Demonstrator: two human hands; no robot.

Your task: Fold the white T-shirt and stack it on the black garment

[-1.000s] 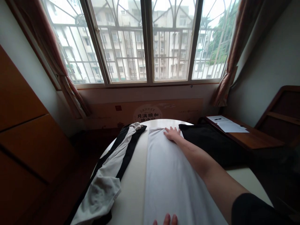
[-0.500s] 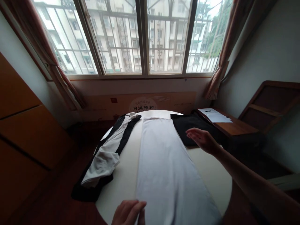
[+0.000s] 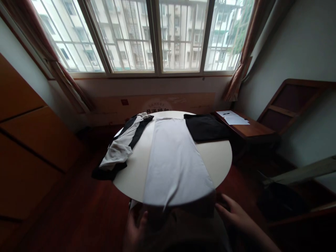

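Observation:
A long, pale grey folded garment (image 3: 175, 154) lies down the middle of the round white table (image 3: 131, 178), its near end hanging over the front edge in shadow. Its kind is unclear. At the left corner of that hanging end is my left hand (image 3: 137, 224), dim and slightly blurred, thumb and fingers apart. My right hand (image 3: 233, 211) is beside the right corner, fingers spread toward the cloth's edge. Neither hand visibly grips the fabric, though contact is hard to judge.
Black-and-grey clothing (image 3: 118, 150) lies crumpled along the table's left side, overhanging its edge. A folded black garment (image 3: 206, 127) is at the far right. Beyond it, a wooden desk (image 3: 258, 129) holds white papers (image 3: 232, 118). Orange cabinets (image 3: 26, 140) stand left.
My right hand has come down from over the black garment to the near right corner of the grey one. My left hand has dropped below the table's front edge. The view has pulled back.

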